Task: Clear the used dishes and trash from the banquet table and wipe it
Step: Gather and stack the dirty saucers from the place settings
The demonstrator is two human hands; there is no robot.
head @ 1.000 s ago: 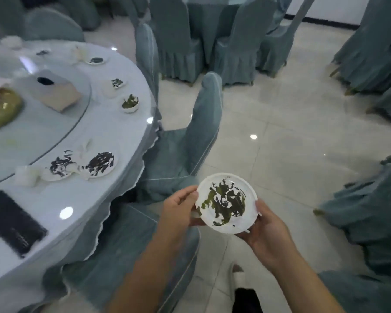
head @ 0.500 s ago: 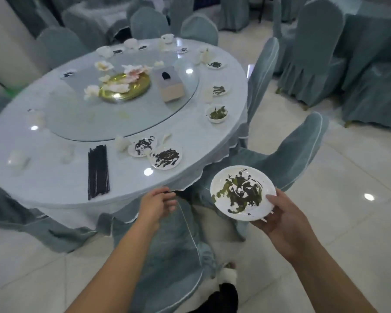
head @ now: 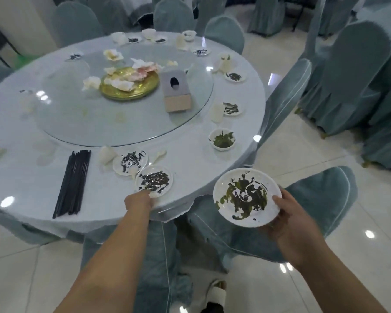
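On the tabletop (head: pixel 190 154), the left hand (head: pixel 138 201) touched the near rim of a smeared plate (head: pixel 154 180), its fingers hidden, so its grip could not be told. The right hand (head: pixel 288 219) gripped a dirty plate (head: pixel 246 196) off the edge; tilted, its sauce might drip. Half a second earlier, the left hand hung short of the table.

**Pale blue, white and dark smears**

The tabletop (head: pixel 190 159) is pale blue. White plates carry smears: green-black on the near right plate (head: pixel 246 197), black on the near plate (head: pixel 154 180). Black chopsticks (head: pixel 73 182) lie left; a gold dish (head: pixel 131 89) sits far. Chair covers (head: pixel 325 195) are teal.
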